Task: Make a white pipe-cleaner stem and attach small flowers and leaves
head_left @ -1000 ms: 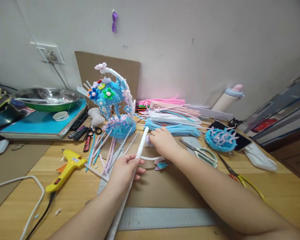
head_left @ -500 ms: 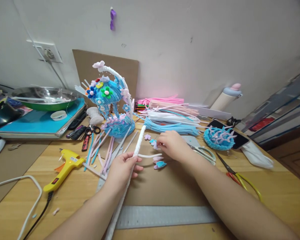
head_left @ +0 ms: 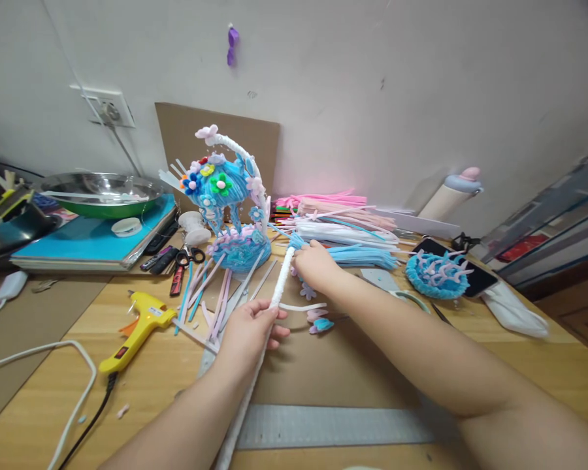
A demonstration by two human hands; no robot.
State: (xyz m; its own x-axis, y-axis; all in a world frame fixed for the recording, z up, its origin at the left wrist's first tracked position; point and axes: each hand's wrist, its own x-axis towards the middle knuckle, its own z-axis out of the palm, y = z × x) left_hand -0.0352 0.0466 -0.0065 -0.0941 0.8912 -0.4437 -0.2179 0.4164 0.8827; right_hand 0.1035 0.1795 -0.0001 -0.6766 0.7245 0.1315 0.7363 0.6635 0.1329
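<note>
My left hand (head_left: 255, 326) is closed around a long white fuzzy-wrapped rod (head_left: 283, 277), which runs from the table's front edge up toward the back. A loose white pipe cleaner end (head_left: 301, 306) sticks out to the right by my fingers. My right hand (head_left: 316, 264) is at the rod's far tip with its fingers drawn together; what they hold is hidden, and I cannot tell whether they touch the rod. Under that hand lies a pale lilac flower (head_left: 307, 291). Nearer to me are small pink pieces and a blue fuzzy piece (head_left: 324, 324) on cardboard.
A yellow glue gun (head_left: 140, 329) lies left, its cord trailing forward. Behind stands a blue flowered jellyfish-like ornament (head_left: 240, 251). Pipe cleaner bundles (head_left: 362, 256) lie along the wall. A blue woven base (head_left: 436, 277) rests on the right. A metal ruler (head_left: 333, 425) crosses the front.
My right hand has moved left and slightly away from me, from the small flowers to the rod's tip. My left hand still grips the rod. The view has shifted slightly.
</note>
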